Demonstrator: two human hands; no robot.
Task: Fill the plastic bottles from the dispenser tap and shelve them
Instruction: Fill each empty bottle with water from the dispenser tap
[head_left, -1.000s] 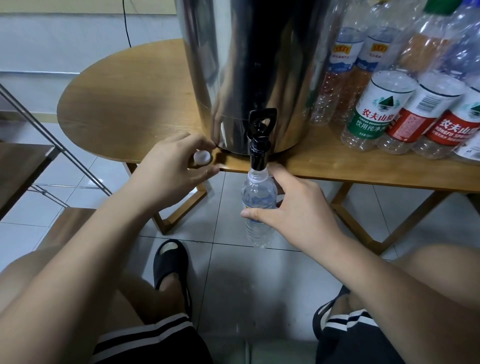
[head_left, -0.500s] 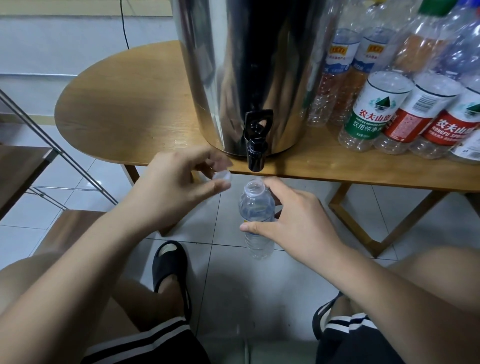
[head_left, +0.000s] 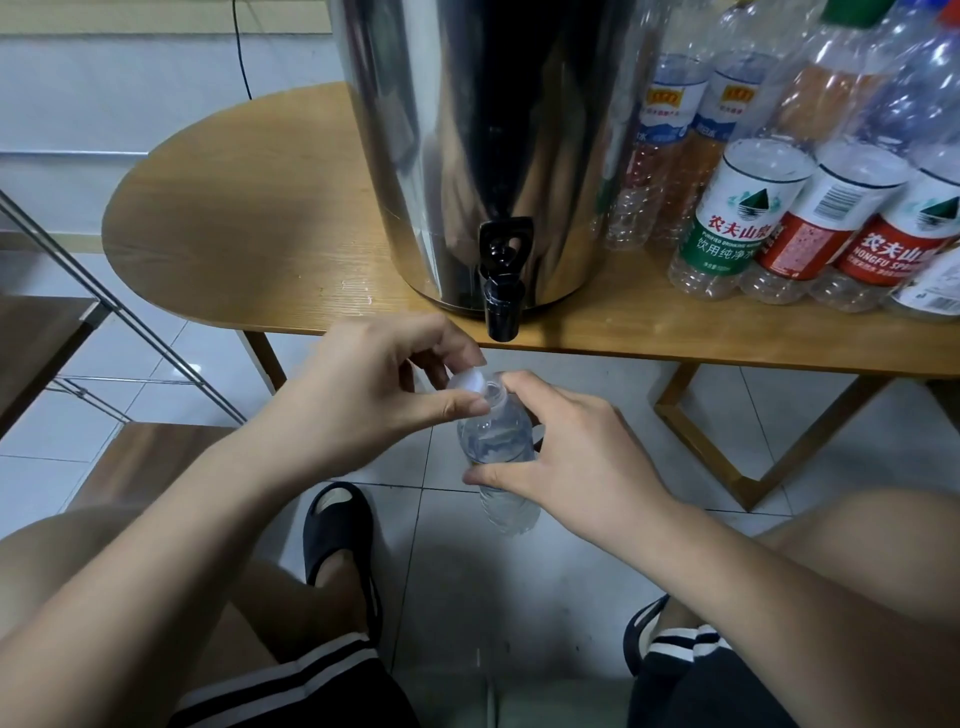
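**Just below the tap, cap at the bottle's mouth**

Right under the tap (head_left: 501, 291), and a little nearer the person, the bottle (head_left: 498, 452) hangs in the air over the tiled floor (head_left: 519, 582). It is clear, roughly upright, unlabelled as far as can be seen, and holds water. The right hand (head_left: 576, 457) grips it round the shoulder, thumb across the front, fingers curled behind.

The left hand (head_left: 363, 395), to the left of the tap and lower, pinches the pale cap (head_left: 467, 383) between thumb and forefinger. The cap is tilted against the bottle's open mouth; whether it sits on the thread cannot be told. The two hands are close together, almost touching at the bottle's neck.

The tap is black and juts from the foot of the steel dispenser (head_left: 467, 130), which stands behind it on the wooden surface (head_left: 249, 218). To the right of the tap, on the same surface, the other bottles (head_left: 737, 213) stand packed together, some with green-and-white labels, some with red. Below the tap and to its left, a black sandal (head_left: 337, 530) rests on the floor.
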